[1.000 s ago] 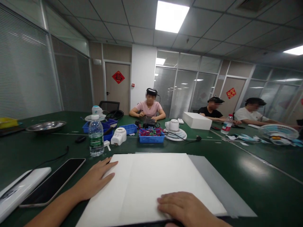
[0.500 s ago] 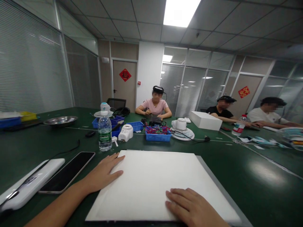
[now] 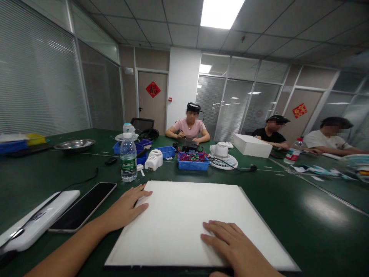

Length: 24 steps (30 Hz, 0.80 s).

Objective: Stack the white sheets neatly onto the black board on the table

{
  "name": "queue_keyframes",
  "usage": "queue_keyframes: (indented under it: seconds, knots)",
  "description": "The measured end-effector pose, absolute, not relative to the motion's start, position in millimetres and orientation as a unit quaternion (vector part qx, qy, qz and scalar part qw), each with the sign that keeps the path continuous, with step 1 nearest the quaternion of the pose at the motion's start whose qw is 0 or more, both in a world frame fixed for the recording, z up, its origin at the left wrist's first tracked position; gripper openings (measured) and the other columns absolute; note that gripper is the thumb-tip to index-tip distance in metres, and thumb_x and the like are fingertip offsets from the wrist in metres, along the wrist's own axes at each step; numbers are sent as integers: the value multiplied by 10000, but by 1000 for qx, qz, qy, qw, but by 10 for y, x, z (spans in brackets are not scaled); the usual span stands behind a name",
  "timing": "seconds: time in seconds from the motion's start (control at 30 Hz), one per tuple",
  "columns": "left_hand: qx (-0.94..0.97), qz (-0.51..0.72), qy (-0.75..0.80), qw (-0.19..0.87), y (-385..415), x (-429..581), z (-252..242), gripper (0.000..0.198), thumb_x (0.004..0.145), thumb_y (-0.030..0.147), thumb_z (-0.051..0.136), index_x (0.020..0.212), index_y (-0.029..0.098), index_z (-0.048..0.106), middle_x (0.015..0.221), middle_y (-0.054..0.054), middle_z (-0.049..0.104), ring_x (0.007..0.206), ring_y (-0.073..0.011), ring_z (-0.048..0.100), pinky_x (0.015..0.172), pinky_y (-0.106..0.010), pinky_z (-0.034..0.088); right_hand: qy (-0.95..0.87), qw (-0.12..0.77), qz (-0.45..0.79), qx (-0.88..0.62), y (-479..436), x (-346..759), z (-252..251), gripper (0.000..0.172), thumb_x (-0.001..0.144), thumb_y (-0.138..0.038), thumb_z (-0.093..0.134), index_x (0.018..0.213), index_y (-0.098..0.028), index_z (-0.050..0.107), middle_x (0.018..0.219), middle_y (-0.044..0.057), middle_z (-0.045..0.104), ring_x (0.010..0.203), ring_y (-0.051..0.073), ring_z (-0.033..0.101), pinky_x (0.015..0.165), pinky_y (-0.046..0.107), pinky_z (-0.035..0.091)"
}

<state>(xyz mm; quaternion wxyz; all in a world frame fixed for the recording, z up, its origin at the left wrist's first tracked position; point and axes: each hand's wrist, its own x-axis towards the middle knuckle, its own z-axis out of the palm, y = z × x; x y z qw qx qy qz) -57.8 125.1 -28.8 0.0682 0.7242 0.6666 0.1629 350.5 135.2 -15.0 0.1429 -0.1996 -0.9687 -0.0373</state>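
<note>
The left hand [image 3: 125,207] has its grip unclosed: fingers extended and parted, thumb and index finger resting on the left margin of the white sheet [image 3: 175,221]. The right hand [image 3: 230,244] lies palm down over the near right part of the sheet, fingers extended, thumb at the near edge. Neither hand clasps anything.

The sheet lies flat on the surface [image 3: 314,242], directly in front of the person. A dark layer [image 3: 173,270] shows beneath its near edge.

Caution: uneven pressure from the two hands may skew the sheet over the layer below. Pushing across it from one side may crease it. A leftward or far movement of the left hand may strike the bottle [image 3: 128,163], which stands just beyond that hand.

To the left lie a phone [image 3: 83,207] and a white device [image 3: 43,221] crossed by a black cable. Farther out are a white housing [image 3: 154,159], a blue bin [image 3: 193,166] filled with coloured wires [image 3: 192,157], a fan [image 3: 224,161] and a white box [image 3: 253,146]. Three people sit at the far side and far right. Behind them stand a door [image 3: 152,109], a white column [image 3: 184,73] and glazed partitions [image 3: 227,100]; a ceiling light [image 3: 221,13] is lit.
</note>
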Motion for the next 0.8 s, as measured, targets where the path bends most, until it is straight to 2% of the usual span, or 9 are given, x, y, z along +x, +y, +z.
queue_keyframes:
  seconds: [0.1,0.2,0.43,0.53,0.7,0.8]
  knots:
    - [725,167,665,68,1271,-587,-313,576,913,568,459,1398,272,553,1577,-74,398,1469,-312,313,1183,-532,278,-969,127,-29,-212,1330,3494,-126,633,884,-645,565,1365,-233,578,1388,111,568,1227,295,582,975,416,499]
    - [730,157,662,73,1272,-584,-320,574,925,545,446,1429,279,514,1600,-71,344,1482,-301,280,1191,-534,255,-968,136,-77,-196,1307,3483,-102,591,891,-629,566,1313,-218,611,1356,109,596,1194,298,605,949,428,515]
    - [735,152,658,61,1298,-600,-366,595,932,532,436,1476,290,444,1606,-57,305,1479,-300,283,1197,-537,235,-937,276,-192,-96,1260,3435,-104,247,900,-399,656,1069,-220,679,1182,60,708,1083,221,669,893,341,539]
    - [731,153,663,55,1310,-578,-355,622,922,550,444,1484,282,431,1596,-43,328,1476,-305,288,1198,-535,244,-927,296,-223,-53,1206,3424,-12,131,909,-278,655,1022,-219,686,1131,26,729,1040,192,688,889,316,555]
    - [717,171,672,69,1309,-557,-293,570,955,504,364,1475,286,446,1563,12,400,1461,-295,330,1186,-516,291,-936,278,-212,-28,1153,3510,153,157,916,-192,633,1060,-204,696,1073,26,744,972,175,713,883,282,584]
    - [719,186,663,92,1309,-610,-287,523,979,416,300,1468,314,454,1554,51,416,1466,-268,325,1188,-489,301,-926,303,-224,-11,1209,3615,94,172,927,-180,597,1059,-190,707,1143,39,717,1000,203,708,884,304,595]
